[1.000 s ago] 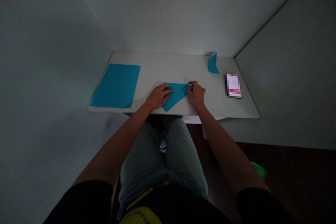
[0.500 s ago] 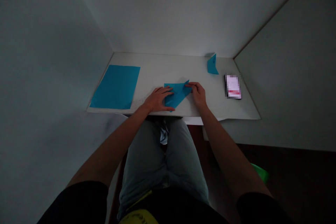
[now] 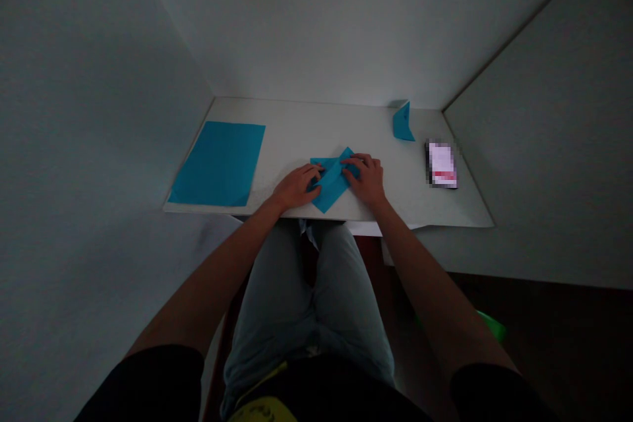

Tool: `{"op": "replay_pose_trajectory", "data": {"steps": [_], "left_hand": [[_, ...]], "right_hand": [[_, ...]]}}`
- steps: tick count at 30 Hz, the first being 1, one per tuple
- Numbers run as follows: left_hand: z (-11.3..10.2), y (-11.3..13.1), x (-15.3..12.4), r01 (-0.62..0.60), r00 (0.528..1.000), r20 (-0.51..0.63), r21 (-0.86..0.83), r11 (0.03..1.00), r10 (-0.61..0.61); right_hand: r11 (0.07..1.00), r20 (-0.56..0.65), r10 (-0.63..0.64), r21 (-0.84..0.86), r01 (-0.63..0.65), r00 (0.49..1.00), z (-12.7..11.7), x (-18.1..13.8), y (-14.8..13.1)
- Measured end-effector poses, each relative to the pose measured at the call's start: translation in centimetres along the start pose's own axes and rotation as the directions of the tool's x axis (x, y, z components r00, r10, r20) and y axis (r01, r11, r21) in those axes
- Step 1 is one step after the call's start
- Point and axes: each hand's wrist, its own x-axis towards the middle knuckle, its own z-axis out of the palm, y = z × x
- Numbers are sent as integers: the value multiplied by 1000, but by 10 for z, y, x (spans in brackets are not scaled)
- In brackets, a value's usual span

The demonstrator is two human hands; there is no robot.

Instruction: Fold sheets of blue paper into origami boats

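Observation:
A small blue sheet of folded paper [image 3: 328,194] lies on the white table near its front edge, between my hands. One flap of it is turned over, with a corner pointing up past its far edge. My left hand [image 3: 298,186] rests at the paper's left side, its fingers bent and closed on the edge. At the right, my right hand [image 3: 367,179] has thumb and fingertips pinched on the turned flap. The fingertips partly cover the folds.
A large flat blue sheet [image 3: 220,165] lies on the left of the white table [image 3: 291,125]. Toward the back right stands a folded blue paper piece [image 3: 403,124]. A phone [image 3: 442,165] with a lit, blurred screen lies at the right. Walls enclose the table.
My right hand has moved left, bringing the paper's right flap over toward the middle. The fingers of my left hand have curled in from a flatter spread.

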Motion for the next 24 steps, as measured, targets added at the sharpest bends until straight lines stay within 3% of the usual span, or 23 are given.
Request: {"op": "replay_pose_trajectory", "data": {"steps": [4,9,19,24], "left_hand": [[0,1,-1,60,997,-41,-44,997,-62],[3,1,1,18,998,-63,62,998,-15],[-2,5,2,117,988,-119,140,983,-100],[-4,10,-9,98,995,-45,149,984,-92]], "right_hand": [[997,27,18,-78,-16,999,2,-2,-5],[997,34,30,-72,-28,999,4,-1,-6],[993,-37,49,-105,-53,998,8,0,-4],[993,16,21,-120,-19,1000,2,-4,-3]]}}
